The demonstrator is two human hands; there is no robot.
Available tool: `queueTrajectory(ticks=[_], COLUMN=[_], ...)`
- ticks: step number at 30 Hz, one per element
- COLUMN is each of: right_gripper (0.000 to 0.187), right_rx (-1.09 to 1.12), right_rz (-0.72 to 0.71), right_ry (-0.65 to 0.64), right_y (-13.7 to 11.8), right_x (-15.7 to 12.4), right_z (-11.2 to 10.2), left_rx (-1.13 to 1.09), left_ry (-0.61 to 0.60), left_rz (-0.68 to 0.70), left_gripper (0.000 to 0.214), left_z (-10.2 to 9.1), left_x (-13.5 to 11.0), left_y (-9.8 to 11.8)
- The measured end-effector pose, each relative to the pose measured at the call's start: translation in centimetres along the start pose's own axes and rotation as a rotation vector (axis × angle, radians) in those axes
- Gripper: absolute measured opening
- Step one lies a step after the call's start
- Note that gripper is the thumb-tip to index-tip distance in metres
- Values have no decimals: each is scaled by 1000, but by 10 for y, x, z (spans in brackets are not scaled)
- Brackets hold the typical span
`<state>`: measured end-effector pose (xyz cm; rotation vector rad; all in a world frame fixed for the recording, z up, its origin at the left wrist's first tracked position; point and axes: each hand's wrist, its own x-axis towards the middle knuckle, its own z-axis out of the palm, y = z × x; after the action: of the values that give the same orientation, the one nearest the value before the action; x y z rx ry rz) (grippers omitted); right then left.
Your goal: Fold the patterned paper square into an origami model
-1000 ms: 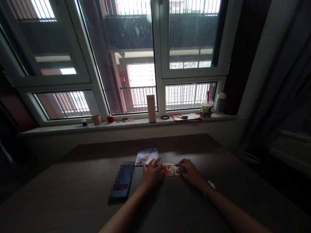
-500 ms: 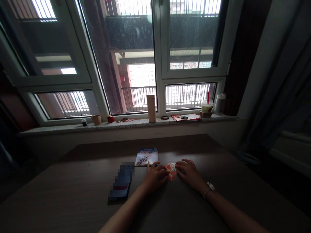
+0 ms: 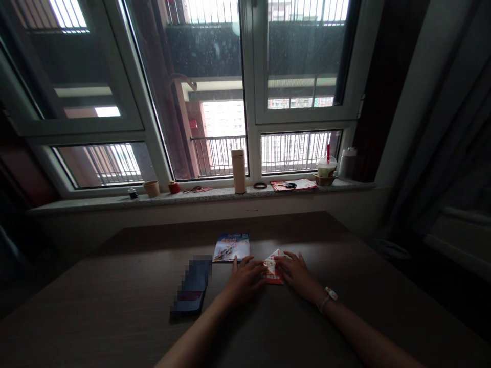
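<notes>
A small folded paper [image 3: 273,276], red with white and printed patterns, lies on the table between my two hands. My left hand [image 3: 246,276] holds its left edge, with the fingertips on the paper. At the right edge, my right hand [image 3: 296,273] has its curled fingers on the sheet, partly covering it. One white corner of the paper points away from me, and a straight red edge faces me. Just beyond my left hand lies a blue printed booklet [image 3: 231,248].
A dark blue, pixelated flat object [image 3: 192,289] lies left of my left forearm on the brown table [image 3: 115,286]. Along the windowsill stand a paper cup [image 3: 152,189], a beige thermos [image 3: 238,171], a drink cup with a straw [image 3: 326,167] and scissors [image 3: 290,185] on red papers.
The folded paper has turned between my hands: its lower point has given way to a straight red edge, and a white corner now points away. My hands have shifted only slightly.
</notes>
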<state>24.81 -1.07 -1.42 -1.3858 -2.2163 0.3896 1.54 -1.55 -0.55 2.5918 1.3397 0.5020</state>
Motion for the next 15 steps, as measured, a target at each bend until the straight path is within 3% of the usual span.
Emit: queueTrajectory(ticks=[10,15], right_gripper=[28,24], right_rx=[-51,-12], right_rz=[-82,-48], right_ry=[25,41], right_y=[-13,-11], right_x=[-4,-3], right_z=[-11,-12], left_rx=[10,22], left_ry=[-2,30], left_rz=[21,-6], left_gripper=[33,39], left_z=[-8,-1], left_x=[-1,0], left_y=[8,2])
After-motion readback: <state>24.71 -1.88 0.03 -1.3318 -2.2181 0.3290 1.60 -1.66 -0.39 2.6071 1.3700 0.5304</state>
